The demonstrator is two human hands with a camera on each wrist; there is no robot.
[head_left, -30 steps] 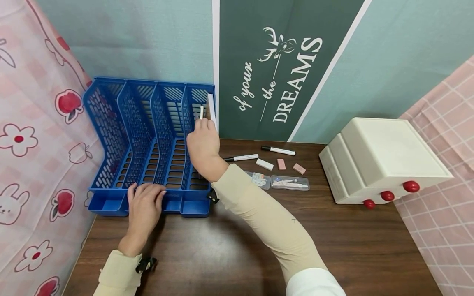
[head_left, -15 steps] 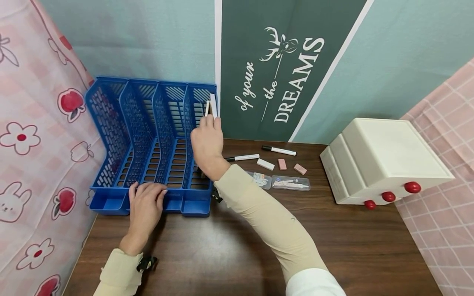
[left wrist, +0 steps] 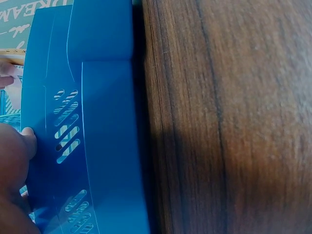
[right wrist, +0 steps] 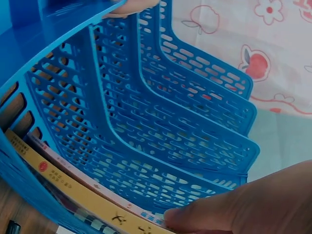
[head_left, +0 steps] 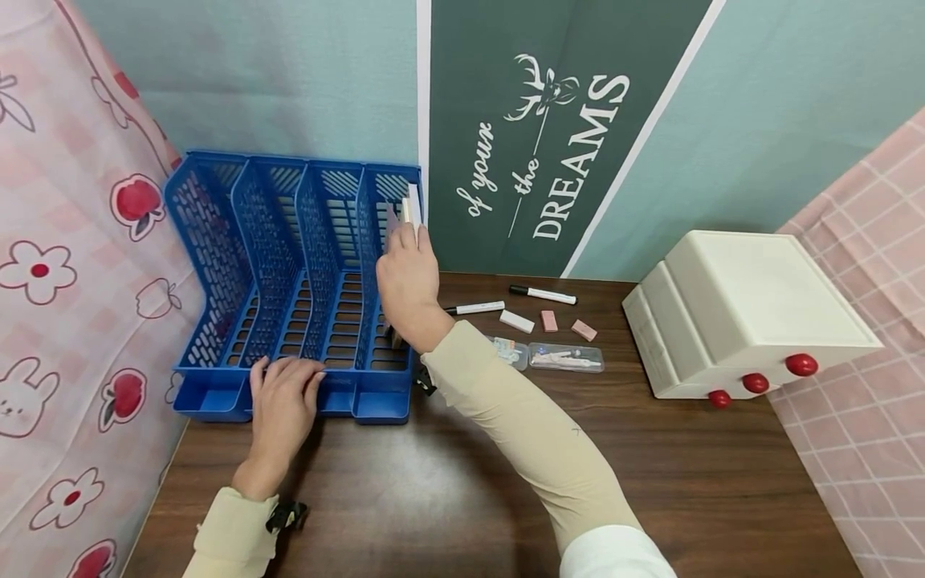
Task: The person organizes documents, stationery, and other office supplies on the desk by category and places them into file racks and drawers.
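Note:
A blue file rack with several upright slots stands on the left of the table. My left hand grips its front rim, fingers over the edge; the left wrist view shows the thumb at that rim. My right hand reaches into the rightmost slot and holds thin books upright by their edges. In the right wrist view, a yellow-spined book stands beside a pale pink-spined book, with my thumb on the pale one. A lilac cover shows left of the hand.
Right of the rack lie two markers, a white eraser, two pink erasers and clear cases with small stationery. A white drawer box with red knobs stands at the right. Curtains and wall cloth border the table.
My right hand has shifted slightly right, bringing the thin book's edge up against the white one. The lilac cover has come into view left of the hand. My left hand stays put.

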